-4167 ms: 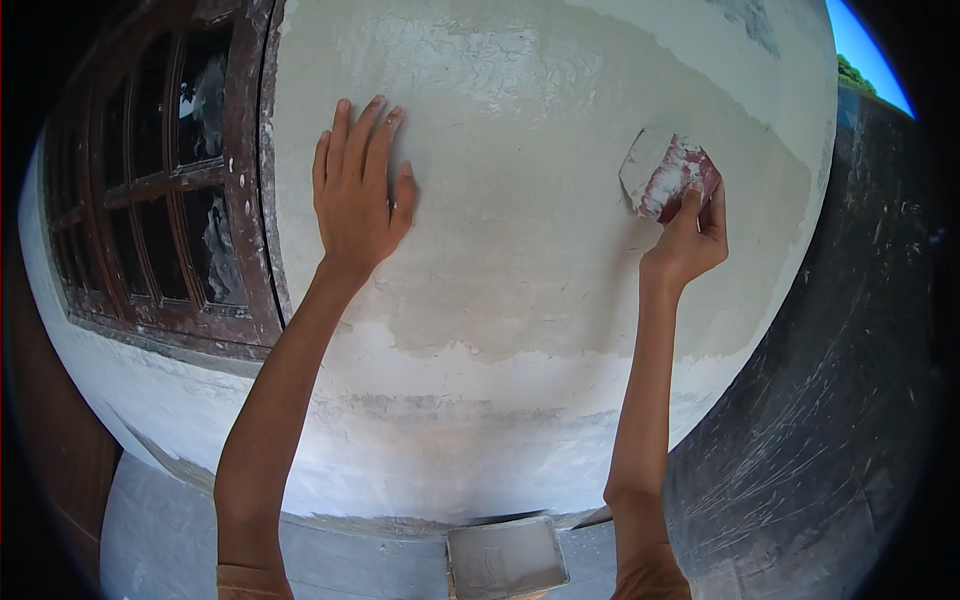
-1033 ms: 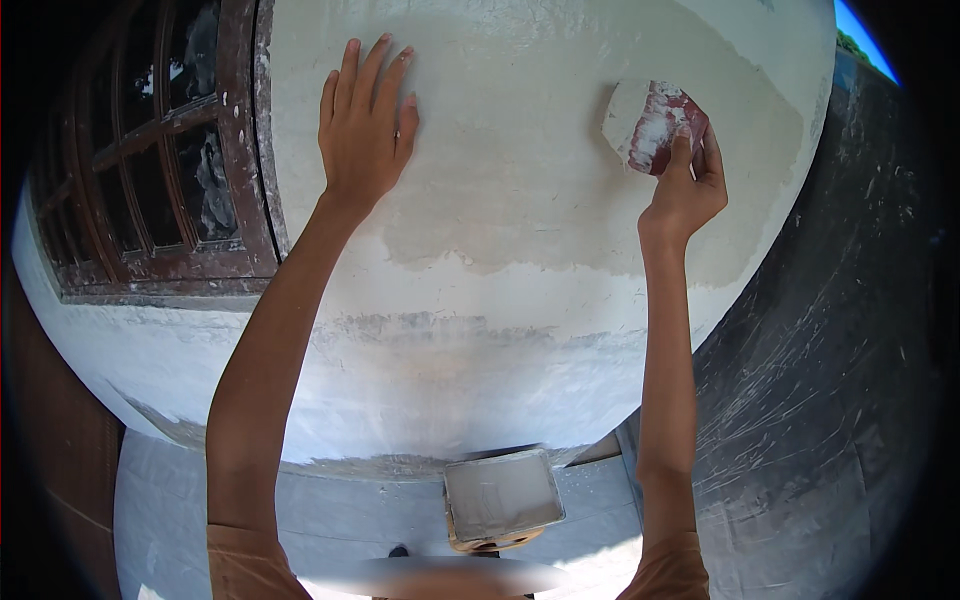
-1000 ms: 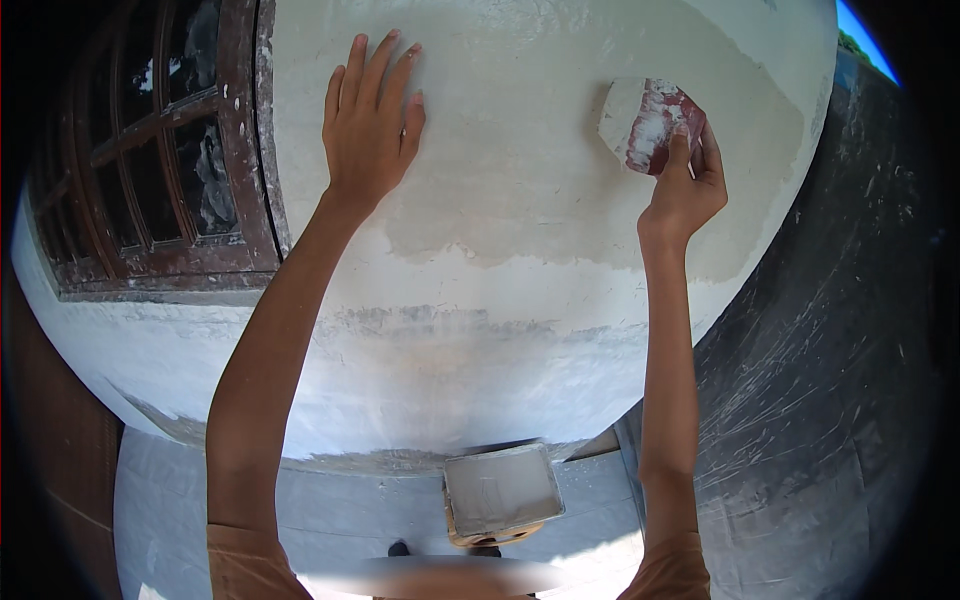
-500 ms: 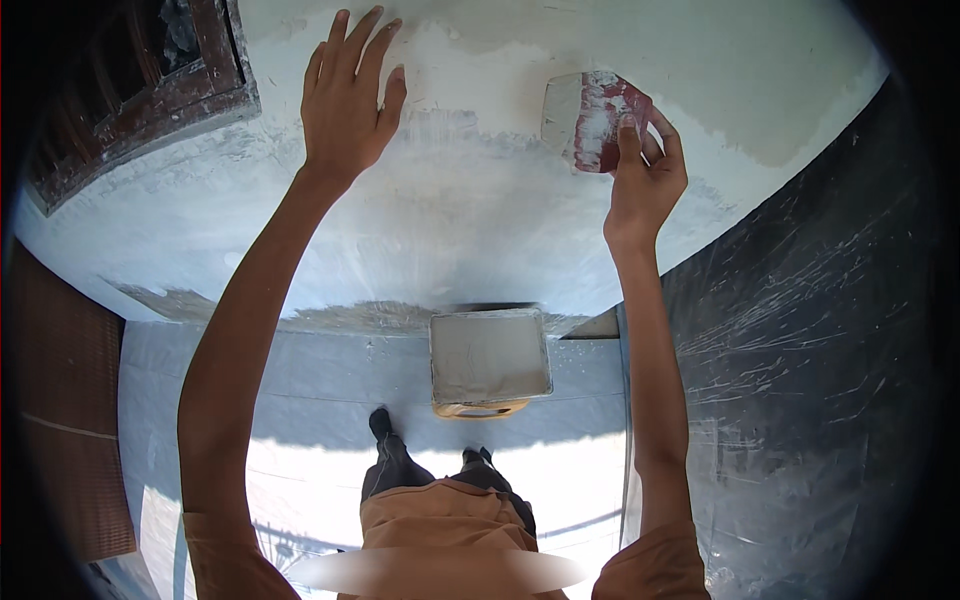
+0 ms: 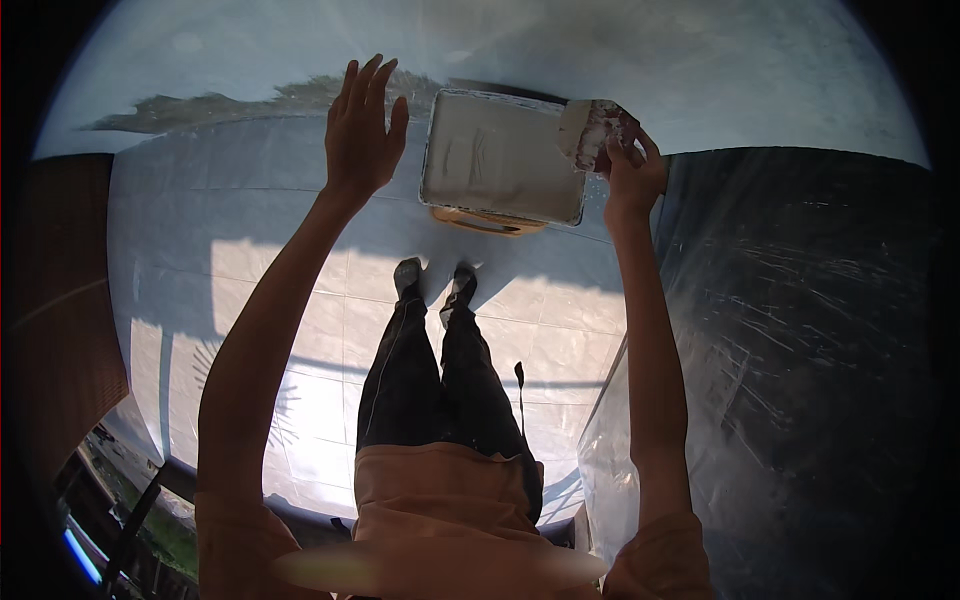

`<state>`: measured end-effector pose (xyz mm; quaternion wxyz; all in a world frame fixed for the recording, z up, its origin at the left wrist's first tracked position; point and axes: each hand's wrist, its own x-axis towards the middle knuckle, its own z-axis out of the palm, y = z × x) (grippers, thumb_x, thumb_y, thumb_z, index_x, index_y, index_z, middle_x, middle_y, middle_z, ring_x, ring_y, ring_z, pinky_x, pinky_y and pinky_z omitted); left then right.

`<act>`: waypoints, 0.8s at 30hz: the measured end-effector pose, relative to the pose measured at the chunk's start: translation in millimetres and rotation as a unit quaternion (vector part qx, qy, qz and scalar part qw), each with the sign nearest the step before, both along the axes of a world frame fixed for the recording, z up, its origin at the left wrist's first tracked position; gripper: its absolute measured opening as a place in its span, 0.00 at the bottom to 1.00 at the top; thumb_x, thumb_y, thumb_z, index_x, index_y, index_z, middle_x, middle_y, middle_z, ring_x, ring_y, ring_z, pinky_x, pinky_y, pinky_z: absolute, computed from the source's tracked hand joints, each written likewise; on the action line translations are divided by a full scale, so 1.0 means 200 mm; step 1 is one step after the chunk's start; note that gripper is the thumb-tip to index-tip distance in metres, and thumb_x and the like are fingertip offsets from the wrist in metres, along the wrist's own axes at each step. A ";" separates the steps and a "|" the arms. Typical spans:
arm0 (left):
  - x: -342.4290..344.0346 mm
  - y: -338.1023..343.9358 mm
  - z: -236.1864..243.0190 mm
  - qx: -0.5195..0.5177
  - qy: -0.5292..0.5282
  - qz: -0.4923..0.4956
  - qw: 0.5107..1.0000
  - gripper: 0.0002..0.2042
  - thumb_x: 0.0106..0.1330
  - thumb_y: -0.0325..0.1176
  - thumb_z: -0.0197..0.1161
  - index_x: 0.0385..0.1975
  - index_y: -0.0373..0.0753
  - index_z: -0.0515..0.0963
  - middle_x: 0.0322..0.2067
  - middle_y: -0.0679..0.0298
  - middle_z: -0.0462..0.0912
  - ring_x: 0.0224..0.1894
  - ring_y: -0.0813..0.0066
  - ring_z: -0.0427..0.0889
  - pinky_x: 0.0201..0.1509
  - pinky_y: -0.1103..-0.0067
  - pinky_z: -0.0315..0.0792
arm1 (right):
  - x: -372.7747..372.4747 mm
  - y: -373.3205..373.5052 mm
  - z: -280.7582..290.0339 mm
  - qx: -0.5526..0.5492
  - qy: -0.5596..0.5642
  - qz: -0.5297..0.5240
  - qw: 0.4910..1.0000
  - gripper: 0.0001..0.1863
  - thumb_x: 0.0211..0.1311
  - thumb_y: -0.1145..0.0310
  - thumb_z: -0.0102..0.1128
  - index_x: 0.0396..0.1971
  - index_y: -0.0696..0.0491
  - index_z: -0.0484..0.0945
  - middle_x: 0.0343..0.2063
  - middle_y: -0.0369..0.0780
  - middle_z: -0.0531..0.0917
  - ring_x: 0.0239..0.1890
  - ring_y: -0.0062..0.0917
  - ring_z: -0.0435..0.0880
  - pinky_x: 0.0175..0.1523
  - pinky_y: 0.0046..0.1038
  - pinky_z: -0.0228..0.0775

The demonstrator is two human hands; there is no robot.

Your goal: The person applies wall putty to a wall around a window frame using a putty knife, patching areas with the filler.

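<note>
My left hand [image 5: 362,140] is raised with fingers apart and nothing in it, left of a rectangular tray [image 5: 427,155] of pale grey paste. The tray sits on a yellowish support [image 5: 480,222] at the foot of the wall. My right hand [image 5: 632,178] grips a flat, reddish scraper [image 5: 590,132] crusted with white material, thumb on its near face. The scraper overlaps the tray's upper right corner in the view; whether it touches the tray, I cannot tell.
A white-grey wall [image 5: 700,60] spans the top, meeting a tiled floor [image 5: 310,330] where my feet [image 5: 408,278] stand. Dark, scratched sheeting [image 5: 800,300] lines the right side. A brown panel [image 5: 70,280] stands at the left, with dark railing beyond it at lower left.
The view has tilted down from window and plastered wall to floor, tray and my legs. The scraper, still in my right hand, now appears by the tray; my left hand remains open.
</note>
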<state>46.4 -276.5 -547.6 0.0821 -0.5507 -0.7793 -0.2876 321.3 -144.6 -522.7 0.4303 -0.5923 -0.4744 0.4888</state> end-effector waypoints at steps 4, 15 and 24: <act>0.10 -0.13 -0.35 -0.048 -0.072 0.014 0.996 0.22 0.70 0.37 0.53 0.63 0.40 0.65 0.63 0.54 0.67 0.70 0.52 0.61 0.66 0.59 0.63 | 0.05 -0.14 -0.31 -0.014 -0.078 0.011 0.997 0.20 0.59 0.74 0.63 0.52 0.62 0.75 0.40 0.45 0.86 0.38 0.24 0.86 0.41 0.25 0.77; 0.26 -0.40 -1.05 -0.109 -0.332 0.048 0.936 0.24 0.75 0.40 0.50 0.66 0.36 0.60 0.62 0.45 0.66 0.65 0.48 0.67 0.67 0.63 0.62 | 0.17 -0.20 -0.84 0.127 -0.325 0.153 0.925 0.13 0.60 0.73 0.60 0.45 0.55 0.81 0.34 0.47 0.86 0.41 0.36 0.87 0.48 0.31 0.75; 0.40 -0.34 -1.16 -0.182 -0.514 0.127 0.829 0.30 0.75 0.44 0.48 0.69 0.32 0.53 0.57 0.39 0.72 0.55 0.44 0.77 0.60 0.63 0.70 | 0.13 -0.17 -1.02 0.133 -0.309 0.299 0.893 0.12 0.63 0.75 0.58 0.46 0.54 0.81 0.37 0.45 0.86 0.42 0.35 0.87 0.48 0.29 0.76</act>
